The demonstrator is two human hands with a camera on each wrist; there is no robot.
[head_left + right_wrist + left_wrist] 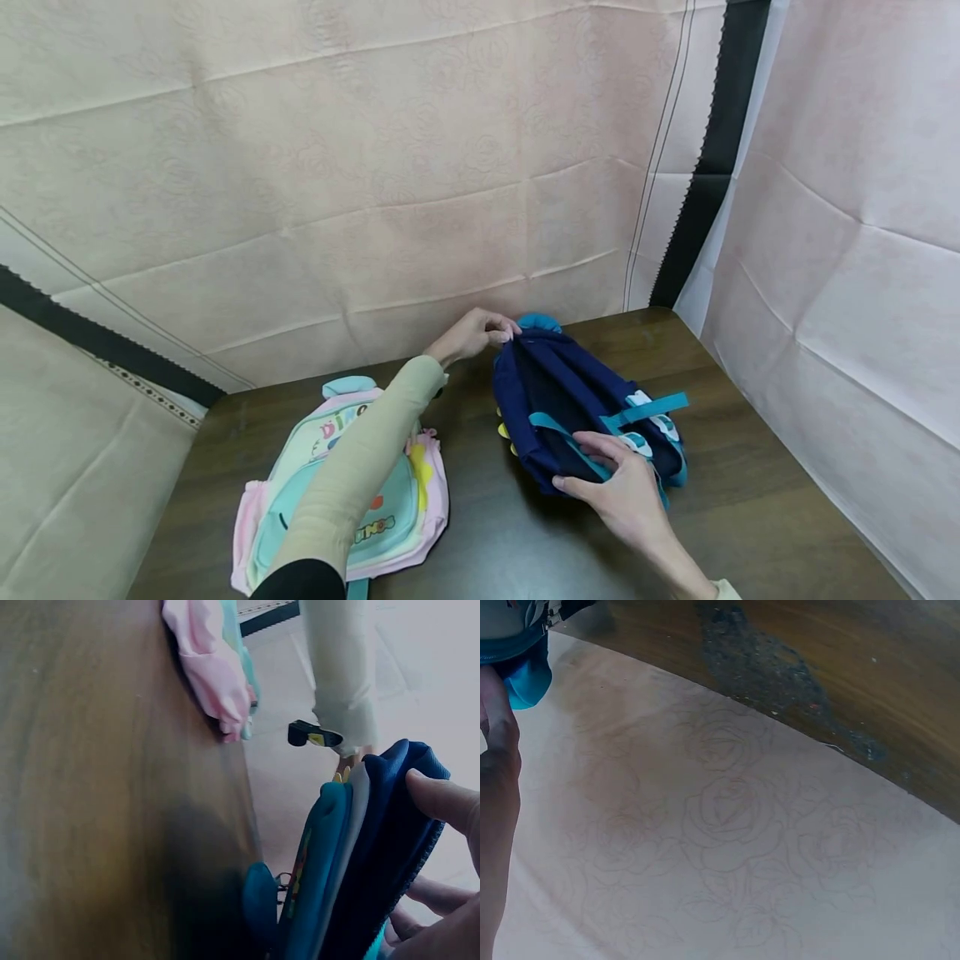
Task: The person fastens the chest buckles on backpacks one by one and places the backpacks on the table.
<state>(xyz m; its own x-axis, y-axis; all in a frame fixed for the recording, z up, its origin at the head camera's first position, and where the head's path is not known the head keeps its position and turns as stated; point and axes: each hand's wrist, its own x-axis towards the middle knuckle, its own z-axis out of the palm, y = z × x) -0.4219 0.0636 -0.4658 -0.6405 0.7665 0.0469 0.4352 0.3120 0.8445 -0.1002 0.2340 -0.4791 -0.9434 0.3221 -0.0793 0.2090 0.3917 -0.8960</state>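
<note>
Navy backpack: lies on the brown table (465, 533), right of its middle, its top close to the far edge; the navy backpack (543, 383) shows its strap side upward, with yellow spikes (504, 430) peeping out on its left.
Long axis: slants from the far edge toward the near right, leaning roughly as the table's right edge does; the teal top handle (540, 322) points at the far edge, the bottom toward the person.
Left hand: the left hand (476, 331) reaches across to the top corner, just beside that handle; thumb and forefinger pinch the navy cloth there.
Right hand: the right hand (618, 492) grips the lower end, thumb on one side of the cloth; its fingers are bent and a little apart, over by a teal strap (570, 442).
Pastel backpack: the pastel backpack (397, 492) rests near the table's left edge, its light-blue handle (348, 385) toward the far edge; the cream sleeve (367, 475) crosses above it.
Backdrop: a pale rose-patterned sheet (412, 167) hangs beyond the far edge.
</note>
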